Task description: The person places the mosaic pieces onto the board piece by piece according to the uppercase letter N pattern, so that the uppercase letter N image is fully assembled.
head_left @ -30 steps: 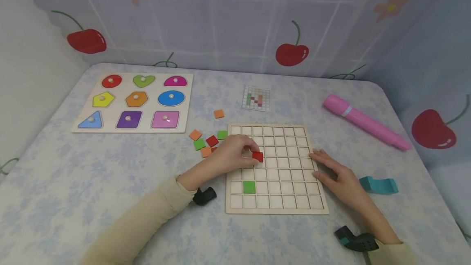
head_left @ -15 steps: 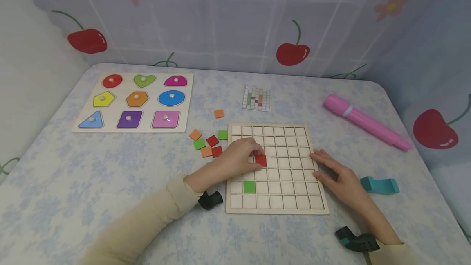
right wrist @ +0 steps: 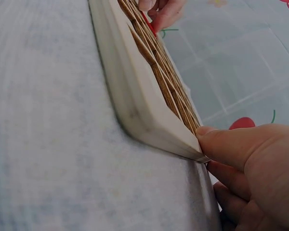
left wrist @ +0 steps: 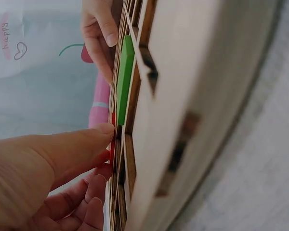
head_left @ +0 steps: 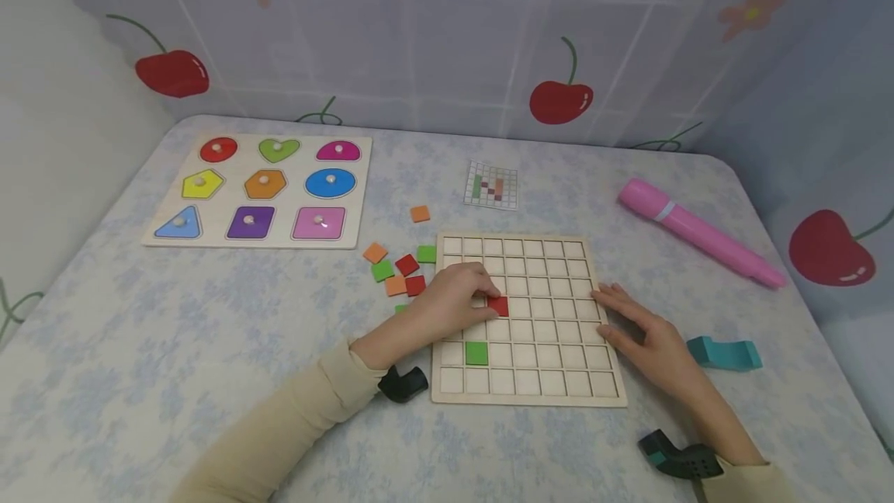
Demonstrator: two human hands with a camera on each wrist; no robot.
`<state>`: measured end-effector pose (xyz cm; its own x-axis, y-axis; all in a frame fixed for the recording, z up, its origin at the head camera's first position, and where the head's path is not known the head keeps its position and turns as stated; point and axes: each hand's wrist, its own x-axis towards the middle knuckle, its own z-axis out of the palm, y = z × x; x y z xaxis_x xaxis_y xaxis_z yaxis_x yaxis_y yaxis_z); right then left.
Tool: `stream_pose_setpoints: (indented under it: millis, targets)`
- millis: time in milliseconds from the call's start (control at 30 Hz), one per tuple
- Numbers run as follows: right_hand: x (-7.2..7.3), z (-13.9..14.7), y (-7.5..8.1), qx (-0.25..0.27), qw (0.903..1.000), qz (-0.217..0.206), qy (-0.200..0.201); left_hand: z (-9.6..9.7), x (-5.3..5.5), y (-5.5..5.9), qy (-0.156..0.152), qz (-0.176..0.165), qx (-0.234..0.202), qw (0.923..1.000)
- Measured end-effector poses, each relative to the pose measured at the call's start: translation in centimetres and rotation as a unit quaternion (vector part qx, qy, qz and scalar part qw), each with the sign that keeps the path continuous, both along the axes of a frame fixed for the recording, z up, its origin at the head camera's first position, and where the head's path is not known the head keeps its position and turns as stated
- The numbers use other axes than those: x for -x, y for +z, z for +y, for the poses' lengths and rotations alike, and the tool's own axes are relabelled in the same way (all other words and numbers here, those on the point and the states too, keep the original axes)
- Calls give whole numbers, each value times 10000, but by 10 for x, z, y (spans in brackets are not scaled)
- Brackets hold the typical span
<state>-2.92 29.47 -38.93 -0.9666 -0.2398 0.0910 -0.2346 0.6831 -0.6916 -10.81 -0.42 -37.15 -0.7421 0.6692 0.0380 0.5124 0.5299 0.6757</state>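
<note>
My left hand (head_left: pixel 454 300) is over the left-middle part of a wooden grid board (head_left: pixel 531 400). Its thumb and index finger pinch a small red square tile (head_left: pixel 500 306) at one of the cells; the left wrist view shows the tile's edge low at the grid, though whether it is fully seated I cannot tell. A green tile (head_left: pixel 476 353) lies in a cell nearer the front. Against the board's right edge rests my right hand (head_left: pixel 653 336), fingers extended. In the right wrist view its thumb (right wrist: pixel 226 144) touches the board's rim.
Loose orange, green and red tiles (head_left: pixel 382 270) lie left of the board. Behind it is a printed pattern card (head_left: pixel 491 185). A knobbed shape puzzle (head_left: pixel 279 208) occupies the back left. At right are a pink tube-like object (head_left: pixel 698 231) and a teal curved block (head_left: pixel 726 353).
My left hand has moved slightly right and lowered the red tile from a tilted pose until it looks flat at a grid cell. My right hand keeps its place on the board's edge.
</note>
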Motion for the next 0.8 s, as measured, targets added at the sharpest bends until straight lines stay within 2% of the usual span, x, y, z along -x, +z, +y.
stream_pose_setpoints:
  millis: [100,167,233,367,467,600,800]
  targets:
    - [0,1,-1,24,10000,48,45,-6,0,2,4,-108,-199,9997]
    - [0,1,-1,15,10000,46,47,-13,1,3,44,-332,-474,9983]
    - [0,0,-1,13,10000,7,34,-25,2,5,145,-481,-772,9957]
    - [1,-1,0,-36,10000,-71,-33,-58,4,5,437,-431,-1185,9911]
    - [1,-2,0,-58,9999,-93,-48,-82,4,3,773,-197,-1211,9894]
    - [-2,-1,-1,-99,9999,-56,-58,-100,3,-2,1161,-186,-1116,9868]
    - [1,0,-2,-105,9999,1,-66,-104,7,-7,1174,-263,-834,9892]
